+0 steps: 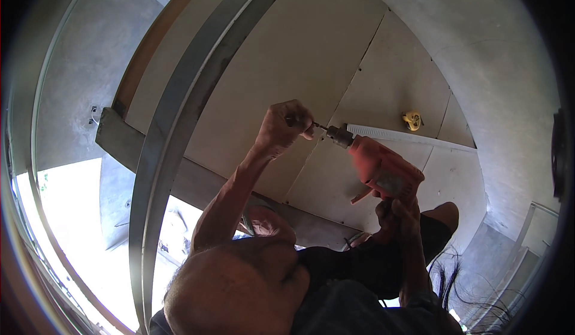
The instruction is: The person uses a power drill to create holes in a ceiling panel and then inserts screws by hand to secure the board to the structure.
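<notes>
Drill: the red power drill (383, 168) is in hand above the panelled surface (281, 53), nearer its right edge than its left.
Drill bit: the drill bit (320, 125) is already seated in the dark chuck (340, 136) and points left; its tip is hidden by fingers.
Right hand: the right hand (392, 215) is wrapped round the drill's grip; trigger pressure cannot be told.
Left hand: the left hand (286, 124) is curled closed about the bit's free end; any small piece inside is hidden.
Drilling stage: judged to be preparation at the bit, with no contact between bit and panels visible.
Panels: laid edge to edge, with dark spots along the seams, perhaps fixings; what remains to drill cannot be told.
Pale strip: the pale strip (413, 136) lies beyond the drill, reaching the right edge.
Tape measure: the yellow tape measure (412, 120) lies just past that strip, apart from both hands.
</notes>
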Demonstrator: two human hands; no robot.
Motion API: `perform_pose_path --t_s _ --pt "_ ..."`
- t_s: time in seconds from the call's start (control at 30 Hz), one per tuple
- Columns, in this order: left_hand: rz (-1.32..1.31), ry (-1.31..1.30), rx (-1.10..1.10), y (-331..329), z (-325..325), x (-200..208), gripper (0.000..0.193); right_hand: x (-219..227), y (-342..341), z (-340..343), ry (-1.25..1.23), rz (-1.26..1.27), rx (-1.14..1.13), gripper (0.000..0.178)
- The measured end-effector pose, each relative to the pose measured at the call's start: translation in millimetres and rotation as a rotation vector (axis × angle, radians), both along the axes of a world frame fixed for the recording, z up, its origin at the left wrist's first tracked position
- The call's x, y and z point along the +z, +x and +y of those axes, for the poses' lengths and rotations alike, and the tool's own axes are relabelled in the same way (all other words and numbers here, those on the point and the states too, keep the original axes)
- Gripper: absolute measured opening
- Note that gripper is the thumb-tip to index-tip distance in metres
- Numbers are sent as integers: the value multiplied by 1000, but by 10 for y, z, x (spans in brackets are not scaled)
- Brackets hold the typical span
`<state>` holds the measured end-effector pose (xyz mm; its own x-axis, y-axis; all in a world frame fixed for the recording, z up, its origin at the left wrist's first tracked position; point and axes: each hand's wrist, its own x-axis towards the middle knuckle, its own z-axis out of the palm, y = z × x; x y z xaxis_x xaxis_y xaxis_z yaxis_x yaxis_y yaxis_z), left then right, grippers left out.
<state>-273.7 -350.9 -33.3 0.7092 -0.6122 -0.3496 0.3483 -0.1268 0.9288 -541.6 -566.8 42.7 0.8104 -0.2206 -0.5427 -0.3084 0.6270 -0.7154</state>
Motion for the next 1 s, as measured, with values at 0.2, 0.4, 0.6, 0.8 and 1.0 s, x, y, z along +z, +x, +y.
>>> perform_pose_path --t_s 0.2,0.4,0.6,0.8,1.0 --pt "217 -197 6 62 124 -72 4 -75 -227 39 -217 146 139 58" --pt "621 -588 183 -91 3 -56 3 -53 -188 243 -378 92 34 55" --pt "1064 -791 381 -391 -393 -429 9 507 11 72 -803 234 239 62" --pt "1093 -631 667 -700 -180 -526 10 929 613 232 -925 208 443 69" --pt "1099 -591 635 -996 -293 -874 13 1040 725 294 -1101 223 601 67"
